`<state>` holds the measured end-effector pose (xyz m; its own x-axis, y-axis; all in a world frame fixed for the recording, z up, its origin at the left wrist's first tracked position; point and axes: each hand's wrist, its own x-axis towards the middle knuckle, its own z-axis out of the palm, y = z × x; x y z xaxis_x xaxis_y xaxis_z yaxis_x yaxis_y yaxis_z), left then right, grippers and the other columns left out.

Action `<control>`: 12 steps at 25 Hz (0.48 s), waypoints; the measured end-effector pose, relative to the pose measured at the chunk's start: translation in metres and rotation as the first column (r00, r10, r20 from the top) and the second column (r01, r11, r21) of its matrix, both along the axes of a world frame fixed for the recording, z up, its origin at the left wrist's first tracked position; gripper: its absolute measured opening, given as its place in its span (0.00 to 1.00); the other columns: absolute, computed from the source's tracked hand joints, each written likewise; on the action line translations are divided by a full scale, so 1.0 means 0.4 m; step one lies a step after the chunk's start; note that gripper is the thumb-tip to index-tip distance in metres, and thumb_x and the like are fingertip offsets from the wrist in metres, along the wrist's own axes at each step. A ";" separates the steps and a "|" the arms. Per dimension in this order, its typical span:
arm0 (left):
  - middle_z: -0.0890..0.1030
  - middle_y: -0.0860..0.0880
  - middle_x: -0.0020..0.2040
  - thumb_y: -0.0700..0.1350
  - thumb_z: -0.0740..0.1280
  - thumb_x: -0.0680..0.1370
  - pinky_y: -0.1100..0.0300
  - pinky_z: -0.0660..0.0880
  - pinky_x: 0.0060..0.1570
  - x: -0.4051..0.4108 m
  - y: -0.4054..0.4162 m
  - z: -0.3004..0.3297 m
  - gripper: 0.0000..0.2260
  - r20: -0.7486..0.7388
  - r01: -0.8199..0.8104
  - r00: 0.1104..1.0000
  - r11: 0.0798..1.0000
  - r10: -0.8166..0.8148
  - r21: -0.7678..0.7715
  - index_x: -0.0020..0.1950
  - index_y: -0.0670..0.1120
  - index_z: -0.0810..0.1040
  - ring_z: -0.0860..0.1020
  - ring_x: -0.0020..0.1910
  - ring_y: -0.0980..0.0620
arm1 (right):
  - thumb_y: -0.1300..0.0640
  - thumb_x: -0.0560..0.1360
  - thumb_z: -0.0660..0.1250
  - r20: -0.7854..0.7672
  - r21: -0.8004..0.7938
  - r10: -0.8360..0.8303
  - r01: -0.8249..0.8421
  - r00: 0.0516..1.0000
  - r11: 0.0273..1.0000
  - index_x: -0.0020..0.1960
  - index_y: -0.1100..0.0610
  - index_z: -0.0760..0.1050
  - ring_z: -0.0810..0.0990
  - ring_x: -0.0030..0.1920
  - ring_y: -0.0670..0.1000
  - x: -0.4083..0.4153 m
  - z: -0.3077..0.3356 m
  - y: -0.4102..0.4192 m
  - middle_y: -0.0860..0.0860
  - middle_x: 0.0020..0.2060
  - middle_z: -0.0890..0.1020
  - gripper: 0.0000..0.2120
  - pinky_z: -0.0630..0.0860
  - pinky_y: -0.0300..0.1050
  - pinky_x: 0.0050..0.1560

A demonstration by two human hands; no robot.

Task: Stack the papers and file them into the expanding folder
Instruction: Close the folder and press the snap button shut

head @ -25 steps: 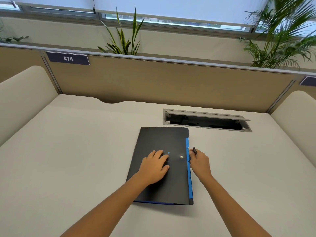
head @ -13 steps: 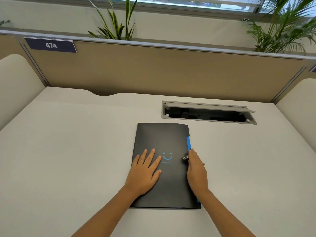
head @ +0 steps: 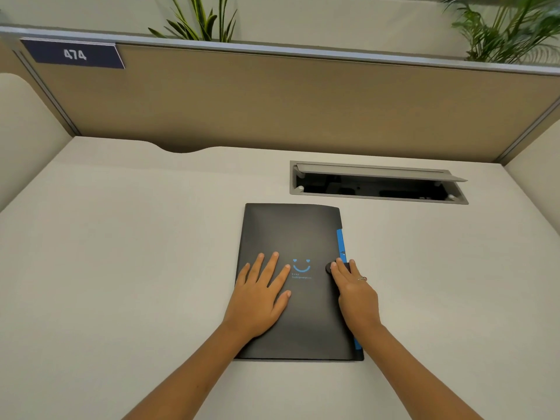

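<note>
With the black expanding folder (head: 298, 280) lying shut and flat on the desk (head: 121, 253), the step in hand looks like fastening its flap. The left hand (head: 260, 298) rests palm down on the cover, fingers spread wide, holding nothing; its job is to pin the folder so it does not slide. The right hand (head: 353, 294) lies flat along the right edge, fingers together, fingertips touching the round black button (head: 329, 267) beside the blue strip (head: 341, 242); it grips nothing.

To do this well: keep the left palm's weight steady, press straight down on the button rather than sideways, and check that the flap sits square along the blue edge before letting go.

Contents: no papers show anywhere on the desk. Judgement: they are already inside the folder, though the closed cover hides them, so this cannot be confirmed. The cable tray (head: 378, 183) set into the desk behind the folder stands open; its inside is dark and shows nothing clear.
</note>
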<state>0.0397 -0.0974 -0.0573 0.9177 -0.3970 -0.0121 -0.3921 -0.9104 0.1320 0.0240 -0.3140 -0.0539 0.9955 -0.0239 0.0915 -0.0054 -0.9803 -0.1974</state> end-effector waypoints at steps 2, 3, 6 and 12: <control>0.58 0.48 0.77 0.59 0.48 0.79 0.44 0.58 0.71 0.000 0.001 -0.002 0.24 -0.002 0.002 1.000 1.000 -0.002 0.000 0.75 0.55 0.57 0.56 0.76 0.42 | 0.74 0.69 0.67 -0.050 -0.032 0.023 -0.025 0.998 0.999 0.68 0.63 0.68 0.68 0.68 0.67 -0.002 0.006 -0.003 0.60 0.68 0.72 0.29 0.79 0.60 0.52; 0.58 0.48 0.77 0.59 0.48 0.79 0.44 0.58 0.71 0.000 0.000 -0.002 0.24 -0.002 0.002 1.000 1.000 -0.002 -0.002 0.75 0.55 0.57 0.56 0.76 0.42 | 0.74 0.67 0.70 -0.048 -0.069 0.038 -0.041 0.998 0.997 0.67 0.64 0.70 0.71 0.66 0.67 -0.002 0.013 -0.002 0.61 0.67 0.74 0.29 0.80 0.59 0.48; 0.59 0.48 0.77 0.59 0.48 0.79 0.43 0.59 0.71 0.001 -0.001 -0.003 0.24 0.002 0.002 1.000 1.000 -0.002 -0.003 0.75 0.54 0.58 0.57 0.75 0.42 | 0.74 0.51 0.80 -0.058 -0.212 0.067 -0.078 0.996 0.974 0.55 0.67 0.79 0.82 0.52 0.66 0.002 0.027 0.003 0.62 0.53 0.84 0.32 0.81 0.52 0.28; 0.64 0.47 0.75 0.56 0.52 0.78 0.45 0.65 0.67 -0.004 -0.002 0.004 0.22 0.013 -0.029 0.999 0.998 0.030 -0.055 0.72 0.53 0.64 0.62 0.74 0.43 | 0.73 0.73 0.60 -0.076 0.022 -0.033 0.035 0.997 0.999 0.71 0.59 0.65 0.63 0.73 0.59 -0.001 -0.010 0.012 0.55 0.72 0.68 0.28 0.76 0.54 0.58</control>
<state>0.0381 -0.0982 -0.0558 0.9291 -0.3693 0.0217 -0.3671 -0.9133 0.1764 0.0236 -0.3093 -0.0578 0.9982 -0.0588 0.0146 -0.0542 -0.9745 -0.2178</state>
